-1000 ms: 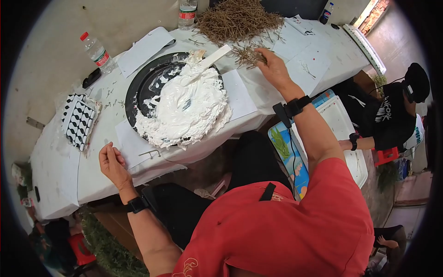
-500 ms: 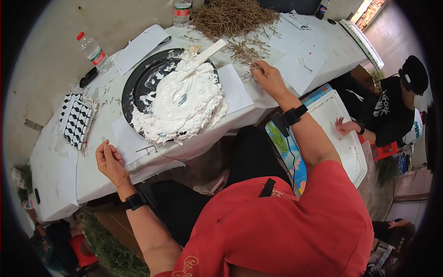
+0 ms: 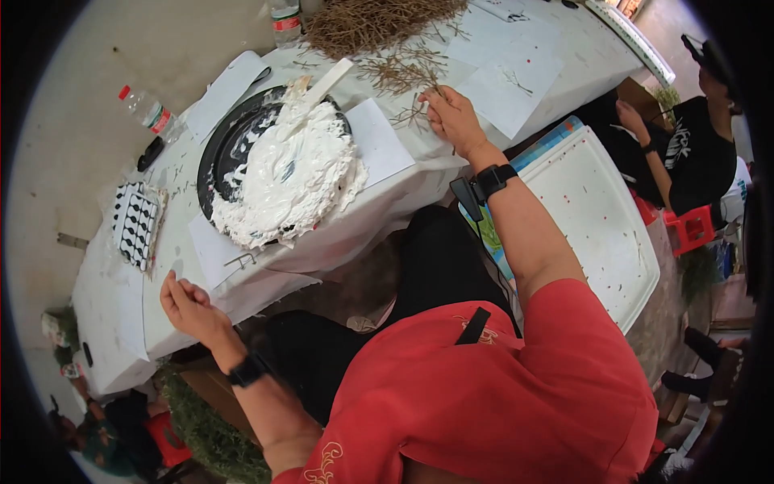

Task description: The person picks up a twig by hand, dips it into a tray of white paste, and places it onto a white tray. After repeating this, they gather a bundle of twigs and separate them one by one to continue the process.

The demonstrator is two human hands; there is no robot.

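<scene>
My right hand [image 3: 455,123] is at the near edge of some loose brown twigs [image 3: 403,71], its fingertips pinched on a thin twig. Behind these rises a big heap of the same twigs [image 3: 375,26]. My left hand [image 3: 193,310] hovers by the table's front edge, fingers curled and pressed together; whatever they may hold is hidden. Between my hands sits a round black tray [image 3: 211,165] heaped with thick white paste [image 3: 290,173]. A flat white spatula [image 3: 329,81] lies in the paste, its handle pointing to the far side.
A small metal wire frame [image 3: 240,260] lies at the table edge. At left are a black-and-white patterned packet [image 3: 135,224] and a bottle [image 3: 147,113]. White paper sheets [image 3: 504,89] lie on the cloth. A white tray [image 3: 597,218] stands at my right, near a person in black [image 3: 689,145].
My right hand has shifted slightly left and toward the far side among the loose twigs. My left hand stays curled, a little lower in view. The person at right has drawn a hand back from the white tray.
</scene>
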